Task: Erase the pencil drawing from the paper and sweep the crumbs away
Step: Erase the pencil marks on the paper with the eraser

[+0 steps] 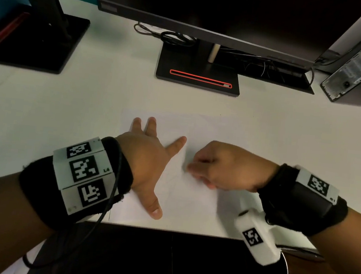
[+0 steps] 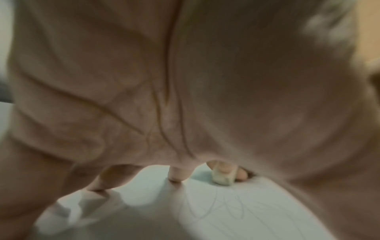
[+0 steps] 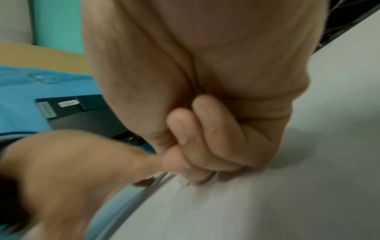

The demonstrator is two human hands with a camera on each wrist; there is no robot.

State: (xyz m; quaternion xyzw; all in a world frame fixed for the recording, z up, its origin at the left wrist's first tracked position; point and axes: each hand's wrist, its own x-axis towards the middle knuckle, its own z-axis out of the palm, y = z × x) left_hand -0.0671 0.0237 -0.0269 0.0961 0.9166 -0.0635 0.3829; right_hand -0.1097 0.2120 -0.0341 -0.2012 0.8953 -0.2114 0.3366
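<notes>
A white sheet of paper [image 1: 191, 199] lies on the desk near its front edge. Faint pencil lines [image 2: 236, 204] cross it. My left hand [image 1: 152, 154] lies flat on the sheet's left part, fingers spread and straight, pressing it down. Just right of it, my right hand [image 1: 196, 166] is curled with its fingertips down on the paper. In the left wrist view those fingertips pinch a small off-white eraser [image 2: 223, 177] that touches the sheet. The right wrist view shows the curled fingers [image 3: 205, 146] and only a sliver of the eraser [image 3: 183, 181]. I cannot make out any crumbs.
A black monitor base with a red slot [image 1: 198, 77] stands behind the paper, under the screen. Another black base [image 1: 37, 41] is at the far left, a computer case [image 1: 360, 61] at the far right, and cables [image 1: 175, 37] at the back. The desk's front edge [image 1: 167, 228] is close.
</notes>
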